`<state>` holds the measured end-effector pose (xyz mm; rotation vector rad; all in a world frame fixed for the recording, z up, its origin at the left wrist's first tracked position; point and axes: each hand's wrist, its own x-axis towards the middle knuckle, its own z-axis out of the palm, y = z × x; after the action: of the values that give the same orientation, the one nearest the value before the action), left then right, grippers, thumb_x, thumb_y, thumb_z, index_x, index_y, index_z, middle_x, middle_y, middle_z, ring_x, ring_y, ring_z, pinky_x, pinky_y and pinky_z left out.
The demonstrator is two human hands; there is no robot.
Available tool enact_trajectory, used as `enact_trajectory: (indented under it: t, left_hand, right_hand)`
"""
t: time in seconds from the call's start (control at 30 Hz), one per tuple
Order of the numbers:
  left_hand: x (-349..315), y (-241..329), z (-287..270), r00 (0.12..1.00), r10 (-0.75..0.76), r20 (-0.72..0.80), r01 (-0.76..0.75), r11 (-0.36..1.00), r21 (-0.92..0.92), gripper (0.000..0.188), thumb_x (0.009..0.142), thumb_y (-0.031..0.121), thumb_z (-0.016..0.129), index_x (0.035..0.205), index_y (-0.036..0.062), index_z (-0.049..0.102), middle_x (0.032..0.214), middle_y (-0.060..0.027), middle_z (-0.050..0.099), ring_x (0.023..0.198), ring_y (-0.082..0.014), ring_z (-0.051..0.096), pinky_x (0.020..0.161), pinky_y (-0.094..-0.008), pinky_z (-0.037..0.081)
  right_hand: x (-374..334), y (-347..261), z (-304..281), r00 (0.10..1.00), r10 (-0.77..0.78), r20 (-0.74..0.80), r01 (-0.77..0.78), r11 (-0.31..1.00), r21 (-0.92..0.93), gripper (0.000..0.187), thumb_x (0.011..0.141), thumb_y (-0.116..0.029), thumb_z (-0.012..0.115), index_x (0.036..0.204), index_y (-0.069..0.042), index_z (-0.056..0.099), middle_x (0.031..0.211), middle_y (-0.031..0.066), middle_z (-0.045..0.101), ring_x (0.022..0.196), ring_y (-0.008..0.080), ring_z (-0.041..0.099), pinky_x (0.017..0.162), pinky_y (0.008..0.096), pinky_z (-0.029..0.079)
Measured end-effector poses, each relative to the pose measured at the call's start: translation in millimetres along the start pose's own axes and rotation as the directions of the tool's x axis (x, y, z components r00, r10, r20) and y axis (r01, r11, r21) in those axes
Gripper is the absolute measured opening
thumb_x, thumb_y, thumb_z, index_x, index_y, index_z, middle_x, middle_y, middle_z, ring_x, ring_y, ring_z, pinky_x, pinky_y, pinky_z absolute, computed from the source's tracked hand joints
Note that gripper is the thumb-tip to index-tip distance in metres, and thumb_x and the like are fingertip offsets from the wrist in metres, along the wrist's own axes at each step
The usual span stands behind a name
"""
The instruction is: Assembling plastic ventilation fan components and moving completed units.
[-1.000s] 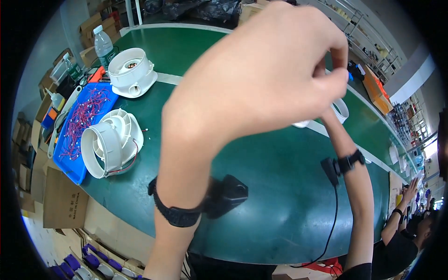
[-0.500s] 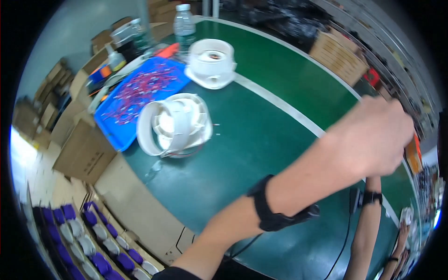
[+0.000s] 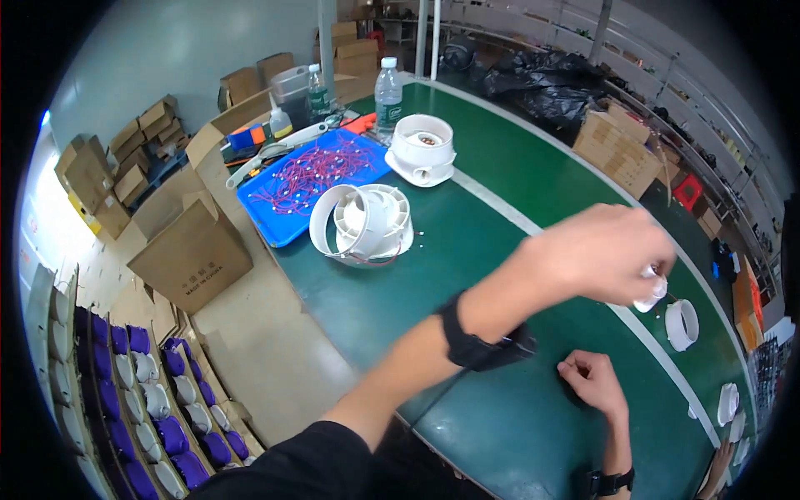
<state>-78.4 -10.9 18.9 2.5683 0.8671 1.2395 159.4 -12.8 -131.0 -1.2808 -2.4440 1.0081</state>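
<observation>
My left arm reaches across to the right over the green table, and my left hand (image 3: 604, 254) is closed, blurred by motion. A small white plastic part (image 3: 649, 297) shows under its fingers, partly hidden by them. Lower down, my right hand (image 3: 597, 381) rests by the tabletop with fingers curled in and nothing visible in them. A white round housing with a ring (image 3: 364, 223) lies at the left of the table. Behind it stands another white round housing (image 3: 422, 148). A white ring (image 3: 682, 325) is on the table beyond my left hand.
A blue tray (image 3: 279, 229) of red-purple wires sits at the far left, near a water bottle (image 3: 388, 96). Cartons (image 3: 196, 258) and a divided box of purple and white parts (image 3: 158, 400) stand off the left edge. Another person's hand (image 3: 718, 462) is at the lower right.
The view has swung right, so the housings and tray appear farther left of my hands. A white part now shows under my left hand. My right hand has come into sight.
</observation>
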Motion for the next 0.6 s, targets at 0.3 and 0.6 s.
enact_trajectory:
  t: [0.3, 0.6]
  left_hand:
    - [-102, -86, -152, 0.445, -0.882, 0.154, 0.453, 0.37, 0.811, 0.063, 0.073, -0.009, 0.061, 0.134, 0.0061, 0.056, 0.118, -0.0182, 0.066, 0.115, -0.0334, 0.061, 0.093, -0.0428, 0.051]
    - [-232, -173, -193, 0.459, -0.749, 0.477, 0.707, 0.633, 0.315, 0.085, 0.068, 0.015, 0.08, 0.146, 0.0066, 0.047, 0.137, -0.0129, 0.058, 0.127, -0.0235, 0.054, 0.108, -0.0363, 0.041]
  right_hand:
    - [-23, 19, 7, 0.982, -0.08, -0.17, 0.099, 0.99, 0.104, 0.02, 0.087, -0.018, 0.068, 0.078, 0.0, 0.065, 0.057, 0.006, 0.055, 0.052, 0.0137, 0.051, 0.051, 0.0307, 0.04]
    - [-17, 25, 10, 0.978, -0.144, -0.149, 0.133, 0.988, -0.082, 0.023, 0.088, -0.031, 0.063, 0.084, -0.009, 0.07, 0.076, 0.0118, 0.07, 0.072, 0.0323, 0.068, 0.066, 0.0442, 0.053]
